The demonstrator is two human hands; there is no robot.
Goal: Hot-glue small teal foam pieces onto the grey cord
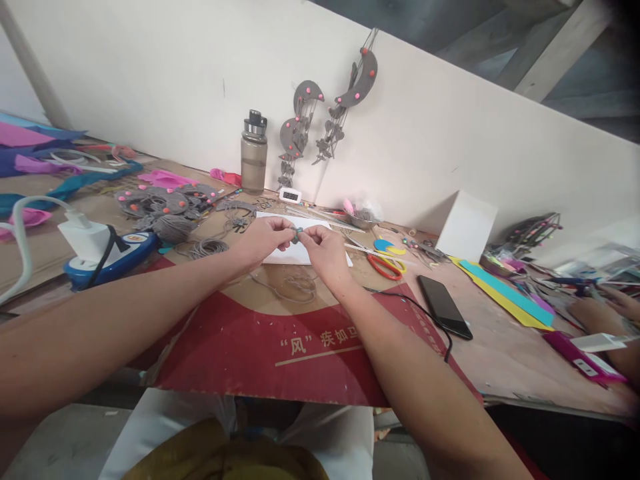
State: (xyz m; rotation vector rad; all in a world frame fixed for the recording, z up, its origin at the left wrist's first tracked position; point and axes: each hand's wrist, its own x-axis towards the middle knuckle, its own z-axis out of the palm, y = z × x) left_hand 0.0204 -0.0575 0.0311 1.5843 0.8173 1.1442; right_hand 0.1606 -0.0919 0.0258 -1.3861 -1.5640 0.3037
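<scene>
Both my hands meet over a white sheet of paper (280, 256) at the middle of the table. My left hand (266, 241) is closed in a pinch on a small grey-green piece (299, 233). From the other side, my right hand (325, 252) pinches the same piece between thumb and finger. Its exact kind is too small to make out, and the fingertips cover part of it. Loose grey cord (287, 290) lies on the cardboard below my hands. A coil of grey cord (207, 249) rests left of my left hand. Orange-and-yellow-handled scissors (387, 265) lie right of my right hand.
A bottle (254, 157) and small clock (290, 195) stand by the wall, where grey crescent hangings (363, 80) hang. At left is a blue power strip (113, 263) with a charger. A phone (444, 307) lies right; another person's hand (595, 313) is at far right.
</scene>
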